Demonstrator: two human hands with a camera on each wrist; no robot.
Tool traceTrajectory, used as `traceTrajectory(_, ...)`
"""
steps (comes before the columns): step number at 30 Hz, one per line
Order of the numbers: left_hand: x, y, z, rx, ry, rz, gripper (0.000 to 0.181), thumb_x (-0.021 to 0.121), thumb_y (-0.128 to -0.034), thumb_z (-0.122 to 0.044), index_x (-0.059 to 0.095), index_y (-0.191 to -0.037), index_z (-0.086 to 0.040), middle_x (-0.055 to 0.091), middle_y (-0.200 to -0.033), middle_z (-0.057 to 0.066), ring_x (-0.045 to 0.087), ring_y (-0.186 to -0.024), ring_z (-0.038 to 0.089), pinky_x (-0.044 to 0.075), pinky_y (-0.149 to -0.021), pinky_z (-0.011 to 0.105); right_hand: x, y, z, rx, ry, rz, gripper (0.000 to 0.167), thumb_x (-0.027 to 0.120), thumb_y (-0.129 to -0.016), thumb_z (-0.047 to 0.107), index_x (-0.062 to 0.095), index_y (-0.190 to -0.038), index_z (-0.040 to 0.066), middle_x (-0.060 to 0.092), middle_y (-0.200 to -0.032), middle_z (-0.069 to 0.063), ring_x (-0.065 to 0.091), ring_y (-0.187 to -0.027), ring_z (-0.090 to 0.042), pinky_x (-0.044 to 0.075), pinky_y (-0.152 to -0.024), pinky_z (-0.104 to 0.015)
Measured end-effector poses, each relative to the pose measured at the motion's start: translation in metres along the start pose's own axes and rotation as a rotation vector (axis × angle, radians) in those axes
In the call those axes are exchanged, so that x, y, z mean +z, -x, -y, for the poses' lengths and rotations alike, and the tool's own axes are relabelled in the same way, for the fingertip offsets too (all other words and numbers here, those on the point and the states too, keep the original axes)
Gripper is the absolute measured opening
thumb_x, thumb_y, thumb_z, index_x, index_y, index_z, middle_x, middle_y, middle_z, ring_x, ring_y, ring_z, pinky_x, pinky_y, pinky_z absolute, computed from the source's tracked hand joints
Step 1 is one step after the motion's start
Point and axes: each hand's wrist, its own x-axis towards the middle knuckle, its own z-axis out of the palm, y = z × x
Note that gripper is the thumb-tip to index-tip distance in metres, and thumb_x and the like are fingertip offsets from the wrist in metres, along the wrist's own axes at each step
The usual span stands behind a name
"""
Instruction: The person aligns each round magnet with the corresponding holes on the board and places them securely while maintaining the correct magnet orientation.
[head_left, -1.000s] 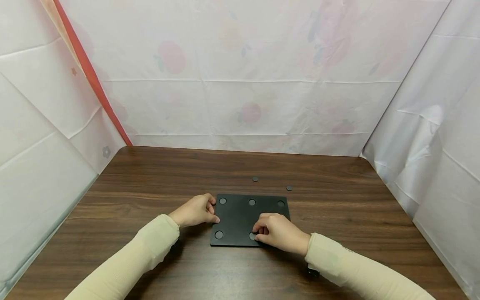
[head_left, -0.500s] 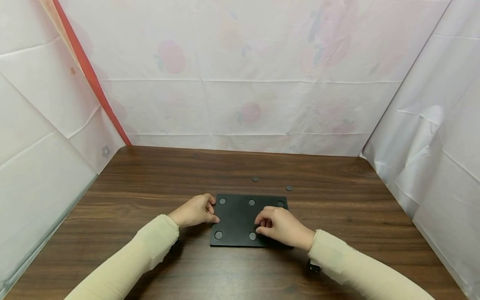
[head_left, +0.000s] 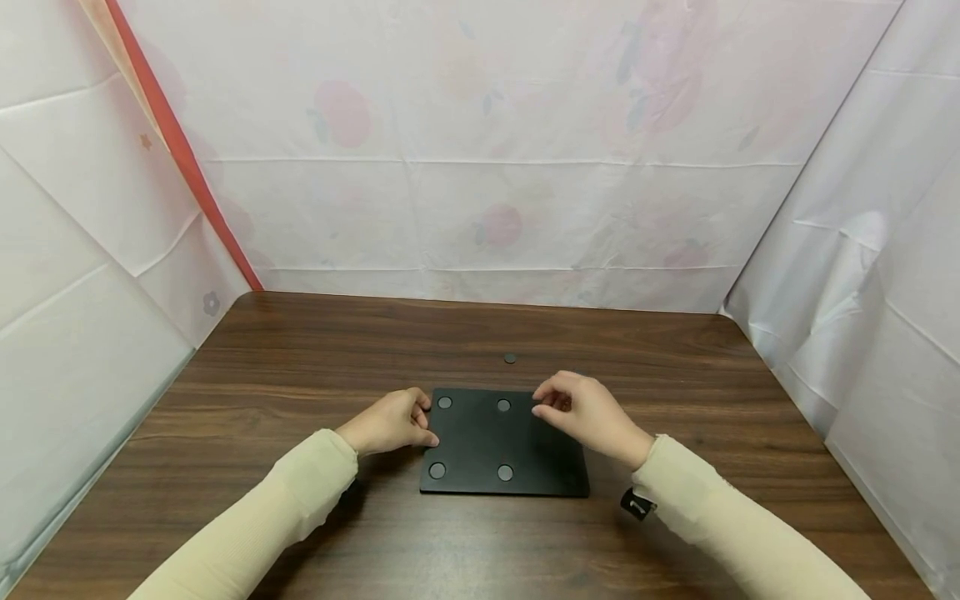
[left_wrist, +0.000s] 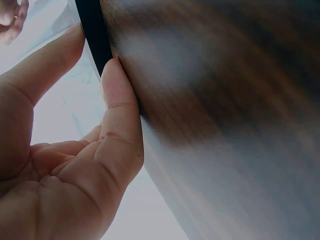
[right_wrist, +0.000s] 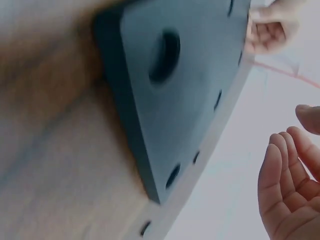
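Observation:
A flat black board point(head_left: 480, 442) with round spots near its edges lies on the table. My left hand point(head_left: 386, 423) holds its left edge; in the left wrist view the thumb and a finger touch the board's edge point(left_wrist: 92, 40). Over the far right corner hovers my right hand point(head_left: 588, 412), fingers loosely bent, with a gap between thumb and fingertips and no object visible there. In the right wrist view, one corner shows a dark round recess point(right_wrist: 165, 57). A small dark disc point(head_left: 510, 358) lies beyond the board; another disc point(right_wrist: 145, 228) shows in the right wrist view.
Brown wood-grain table point(head_left: 337, 333) lies under and around the board. Pale printed cloth point(head_left: 480, 192) hangs behind, with white cloth at both sides and a red strip point(head_left: 176, 150) at the left.
My right hand has moved away from me and slightly right, from the board's near part to its far right corner, covering the right-hand disc in the head view. My left hand has stayed put.

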Motion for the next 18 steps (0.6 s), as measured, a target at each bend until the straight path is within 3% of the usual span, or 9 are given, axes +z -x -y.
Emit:
traceTrajectory(6,0.0,0.0,0.0,0.001,0.0,0.0,0.055,0.082,-0.0775,-0.011,0.054,-0.121,0.007,0.061,-0.088,0.005,0.055,-0.077,0.015,0.047,-0.07,0.029,-0.014,-0.007,-0.015,0.069,0.009,-0.072,0.015,0.072,-0.09,0.018,0.071,-0.104,0.012,0.065,-0.091,0.003,0.059,-0.077,-0.007,0.052,-0.071,-0.026)
traceTrajectory(18,-0.001,0.0,0.0,0.007,-0.013,0.001,0.056,0.082,-0.0779,-0.012,0.053,-0.121,0.007,0.061,-0.09,0.006,0.056,-0.078,0.015,0.048,-0.072,0.03,-0.031,-0.018,-0.048,0.188,0.023,-0.101,0.028,0.068,-0.093,0.023,0.067,-0.118,0.01,0.066,-0.105,-0.006,0.063,-0.089,-0.02,0.053,-0.079,-0.039)
